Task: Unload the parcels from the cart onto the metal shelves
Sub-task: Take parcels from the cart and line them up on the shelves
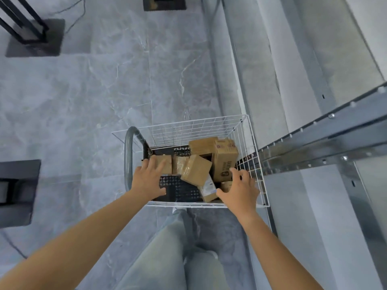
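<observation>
A white wire cart (pixel 245 130) with a black perforated floor and a grey handle (pixel 128 155) stands below me, holding several brown cardboard parcels. My left hand (pixel 147 178) reaches in with fingers spread over a small parcel (pixel 166 164) at the cart's left, touching its top. My right hand (pixel 240 189) hovers open above the parcels at the cart's right, near a tall printed box (pixel 225 160). A tilted taped parcel (pixel 195 169) lies in the middle. The metal shelves (pixel 326 147) stand directly right of the cart.
Grey marble-look floor (pixel 104 91) spreads left and ahead. Black stands sit at the upper left (pixel 31 32), top centre (pixel 164 4) and left edge (pixel 16 191). My legs in light trousers (pixel 178 248) are just behind the cart. A cable runs across the floor at the top left.
</observation>
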`<state>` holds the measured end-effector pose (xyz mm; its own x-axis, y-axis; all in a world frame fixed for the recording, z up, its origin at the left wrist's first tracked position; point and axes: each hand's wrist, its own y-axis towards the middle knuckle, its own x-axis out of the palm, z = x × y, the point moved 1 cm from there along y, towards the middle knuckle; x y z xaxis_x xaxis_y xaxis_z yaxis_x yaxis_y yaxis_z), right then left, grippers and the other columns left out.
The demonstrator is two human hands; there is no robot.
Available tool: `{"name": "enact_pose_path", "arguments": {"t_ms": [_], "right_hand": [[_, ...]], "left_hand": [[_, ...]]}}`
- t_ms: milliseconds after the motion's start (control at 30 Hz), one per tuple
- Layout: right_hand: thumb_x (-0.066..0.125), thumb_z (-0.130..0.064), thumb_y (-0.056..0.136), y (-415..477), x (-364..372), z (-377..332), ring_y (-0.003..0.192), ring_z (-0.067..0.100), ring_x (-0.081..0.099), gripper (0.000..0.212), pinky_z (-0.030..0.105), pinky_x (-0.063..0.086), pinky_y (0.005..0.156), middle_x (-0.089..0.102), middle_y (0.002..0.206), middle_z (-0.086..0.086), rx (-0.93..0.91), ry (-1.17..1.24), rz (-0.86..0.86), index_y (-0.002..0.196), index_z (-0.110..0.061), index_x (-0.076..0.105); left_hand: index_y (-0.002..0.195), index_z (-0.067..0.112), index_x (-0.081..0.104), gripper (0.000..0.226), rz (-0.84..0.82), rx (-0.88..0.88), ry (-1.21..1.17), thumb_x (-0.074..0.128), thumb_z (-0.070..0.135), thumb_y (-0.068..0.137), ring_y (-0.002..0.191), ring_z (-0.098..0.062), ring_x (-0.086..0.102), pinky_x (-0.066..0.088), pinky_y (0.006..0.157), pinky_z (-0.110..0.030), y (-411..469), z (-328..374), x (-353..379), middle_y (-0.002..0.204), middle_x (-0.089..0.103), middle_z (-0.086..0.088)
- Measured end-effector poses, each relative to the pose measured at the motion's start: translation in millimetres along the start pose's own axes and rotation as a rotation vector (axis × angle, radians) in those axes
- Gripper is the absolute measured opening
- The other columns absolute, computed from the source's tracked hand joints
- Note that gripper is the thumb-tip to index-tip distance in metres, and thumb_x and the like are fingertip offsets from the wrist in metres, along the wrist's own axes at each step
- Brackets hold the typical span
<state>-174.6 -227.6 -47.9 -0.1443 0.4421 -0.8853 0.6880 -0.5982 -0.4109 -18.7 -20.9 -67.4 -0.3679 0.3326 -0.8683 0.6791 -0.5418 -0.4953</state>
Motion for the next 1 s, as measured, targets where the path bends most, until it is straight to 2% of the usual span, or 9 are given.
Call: {"name": "enact_pose_path", "arguments": {"t_ms": [167,467,567,667,900,1000], "right_hand": [[0.063,-0.053,0.08,22.0,25.4,-5.1,0.12,0.026,0.04,0.073,0.039,0.04,0.088,0.038,0.135,0.005,0.067,-0.003,-0.101,0.14,-0.022,0.035],[0.064,-0.055,0.079,66.1,56.5,-0.2,0.123,0.028,0.04,0.076,0.041,0.04,0.092,0.038,0.136,0.007,0.145,-0.016,-0.265,0.139,-0.023,0.033],[0.064,-0.052,0.08,79.5,65.5,0.7,0.12,0.028,0.042,0.071,0.037,0.04,0.083,0.039,0.133,0.007,0.149,-0.016,-0.302,0.137,-0.023,0.034],[0.064,-0.048,0.083,91.6,77.7,2.0,0.116,0.026,0.046,0.067,0.032,0.033,0.077,0.039,0.131,0.007,0.146,0.0,-0.347,0.137,-0.021,0.035],[0.065,-0.04,0.085,115.4,108.4,11.4,0.123,0.029,0.039,0.064,0.03,0.037,0.083,0.038,0.134,0.012,0.195,0.092,-0.437,0.137,-0.018,0.036],[0.068,-0.039,0.082,124.2,127.0,19.3,0.12,0.03,0.045,0.066,0.037,0.046,0.09,0.04,0.133,0.012,0.23,0.182,-0.485,0.136,-0.017,0.037]], "left_hand": [[0.146,0.023,0.016,0.09,-0.038,0.038,-0.004,0.061,0.054,0.075,0.131,-0.029,0.027,0.037,0.102,-0.038,26.3,-10.7,14.3,0.148,0.018,-0.01],[0.149,0.025,0.005,0.098,-0.129,0.003,-0.056,0.062,0.055,0.075,0.131,-0.029,0.028,0.034,0.104,-0.038,57.2,-8.3,53.8,0.145,0.024,-0.008],[0.149,0.026,0.003,0.098,-0.142,-0.007,-0.07,0.062,0.055,0.076,0.133,-0.028,0.026,0.032,0.107,-0.038,65.7,-5.1,64.9,0.146,0.024,-0.007],[0.149,0.026,0.003,0.098,-0.169,-0.039,-0.114,0.062,0.054,0.076,0.134,-0.028,0.025,0.031,0.108,-0.039,73.3,-3.8,77.5,0.146,0.023,-0.006],[0.148,0.025,0.009,0.096,-0.199,-0.055,-0.122,0.064,0.056,0.075,0.134,-0.029,0.028,0.035,0.108,-0.041,93.2,9.4,112.0,0.147,0.024,-0.006],[0.148,0.025,0.011,0.095,-0.189,-0.068,-0.168,0.065,0.054,0.075,0.134,-0.028,0.028,0.036,0.108,-0.04,99.7,14.0,125.2,0.148,0.025,-0.005]]}}
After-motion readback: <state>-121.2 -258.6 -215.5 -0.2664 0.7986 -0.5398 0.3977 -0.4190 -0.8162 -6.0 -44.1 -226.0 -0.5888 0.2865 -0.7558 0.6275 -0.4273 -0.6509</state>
